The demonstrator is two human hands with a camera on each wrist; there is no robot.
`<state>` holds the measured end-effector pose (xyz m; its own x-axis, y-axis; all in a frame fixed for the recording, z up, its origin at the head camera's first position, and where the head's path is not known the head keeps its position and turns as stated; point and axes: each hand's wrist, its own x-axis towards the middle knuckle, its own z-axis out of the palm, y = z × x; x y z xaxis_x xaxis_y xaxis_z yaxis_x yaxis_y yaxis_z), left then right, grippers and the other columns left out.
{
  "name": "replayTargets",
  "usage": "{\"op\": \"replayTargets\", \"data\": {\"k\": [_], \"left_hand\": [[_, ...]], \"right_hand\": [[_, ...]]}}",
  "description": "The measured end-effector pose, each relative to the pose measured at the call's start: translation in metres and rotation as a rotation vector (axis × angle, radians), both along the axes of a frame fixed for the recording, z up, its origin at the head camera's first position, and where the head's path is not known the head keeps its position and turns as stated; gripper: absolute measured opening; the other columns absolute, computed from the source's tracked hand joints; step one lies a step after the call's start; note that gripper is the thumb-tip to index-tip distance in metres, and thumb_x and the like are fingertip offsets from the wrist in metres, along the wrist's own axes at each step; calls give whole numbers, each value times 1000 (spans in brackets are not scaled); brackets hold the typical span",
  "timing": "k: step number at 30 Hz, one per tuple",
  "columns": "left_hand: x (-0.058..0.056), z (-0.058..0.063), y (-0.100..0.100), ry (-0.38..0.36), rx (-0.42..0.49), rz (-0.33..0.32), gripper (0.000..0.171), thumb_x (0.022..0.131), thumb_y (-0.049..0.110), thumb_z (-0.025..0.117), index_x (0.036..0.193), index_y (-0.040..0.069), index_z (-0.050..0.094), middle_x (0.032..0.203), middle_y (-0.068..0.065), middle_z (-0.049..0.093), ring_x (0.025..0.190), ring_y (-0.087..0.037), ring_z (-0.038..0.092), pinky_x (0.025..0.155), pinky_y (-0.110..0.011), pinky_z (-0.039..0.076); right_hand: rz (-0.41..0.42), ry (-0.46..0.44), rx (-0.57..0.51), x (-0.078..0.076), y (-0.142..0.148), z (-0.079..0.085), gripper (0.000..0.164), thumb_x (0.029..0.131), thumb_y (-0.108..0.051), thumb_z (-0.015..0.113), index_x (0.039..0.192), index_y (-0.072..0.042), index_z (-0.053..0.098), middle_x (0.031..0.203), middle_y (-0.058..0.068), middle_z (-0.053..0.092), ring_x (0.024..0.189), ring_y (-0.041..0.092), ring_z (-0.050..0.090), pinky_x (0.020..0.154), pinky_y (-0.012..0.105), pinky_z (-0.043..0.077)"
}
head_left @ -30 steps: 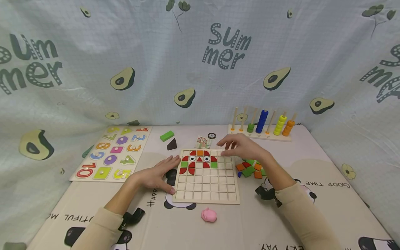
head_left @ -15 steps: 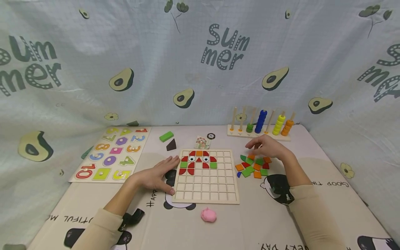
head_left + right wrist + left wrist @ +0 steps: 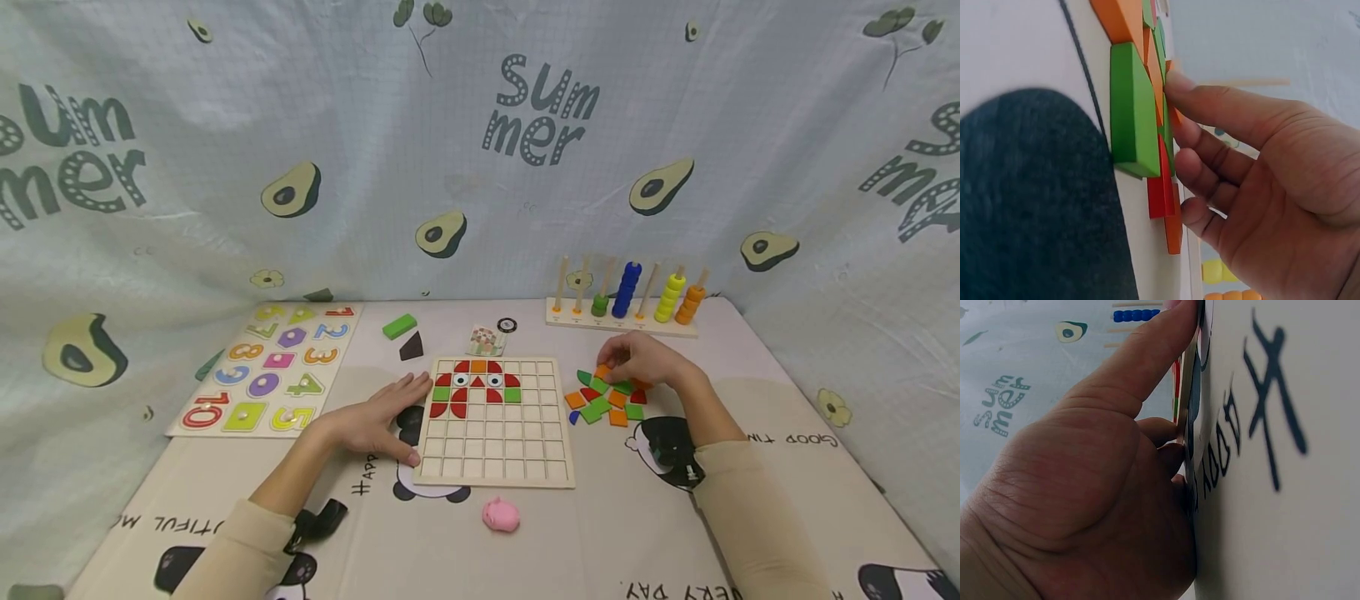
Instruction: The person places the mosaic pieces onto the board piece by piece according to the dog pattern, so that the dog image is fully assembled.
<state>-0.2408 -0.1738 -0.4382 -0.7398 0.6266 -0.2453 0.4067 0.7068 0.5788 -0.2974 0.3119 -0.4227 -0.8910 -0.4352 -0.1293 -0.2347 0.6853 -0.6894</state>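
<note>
A wooden grid board (image 3: 517,462) lies mid-table, with red, green and orange tiles and two eye tiles set in its upper left cells. My left hand (image 3: 371,421) rests spread at the board's left side, thumb and fingertips at the edge; the left wrist view shows its palm (image 3: 1079,494) close up. Over the loose heap of coloured tiles (image 3: 596,408) to the right of the board, my right hand (image 3: 641,358) pinches an orange tile (image 3: 602,372) between thumb and fingers. In the right wrist view its other fingers curl beside a green tile (image 3: 1132,112) and a red one (image 3: 1160,187).
A number puzzle board (image 3: 296,358) lies at the left. Behind the grid are a green block (image 3: 400,327), a dark wedge (image 3: 412,347), a picture card (image 3: 486,342) and a round disc (image 3: 507,325). A bead stacker (image 3: 622,323) stands back right; a pink pig figure (image 3: 501,516) sits in front.
My right hand has moved from above the board's upper right corner to the tile heap, lowered, and taken hold of an orange tile. My left hand has stayed in place.
</note>
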Motion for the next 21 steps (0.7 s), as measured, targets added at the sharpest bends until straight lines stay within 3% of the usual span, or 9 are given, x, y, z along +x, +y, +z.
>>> {"op": "replayTargets", "data": {"k": [6,12,15,21], "left_hand": [[0,1,0,-1,-3,-3,117,65,62,78,155,29,11,161,13,1,148,-19,-5,117,-53,4],[0,1,1,-4,-3,-2,117,65,62,78,155,29,11,161,13,1,148,-19,-5,117,-53,4],[0,1,1,-3,-5,-5,117,65,61,78,155,28,11,161,13,1,148,-19,-5,117,-52,4],[0,2,1,-5,-2,-6,117,66,61,78,155,28,11,161,12,0,148,-19,-6,117,-53,3]], "right_hand": [[-60,52,-60,-2,0,0,21,80,-14,78,92,-6,62,80,8,63,71,23,56,62,30,49],[-106,121,-182,-1,-12,12,13,85,-12,73,96,-9,66,88,8,68,76,25,66,70,31,56],[-80,152,-217,1,-23,18,15,86,-12,72,101,-11,69,93,8,69,80,26,67,73,30,57],[56,181,-217,6,-60,28,24,87,-10,71,111,-10,68,102,7,70,85,22,69,73,27,56]]}}
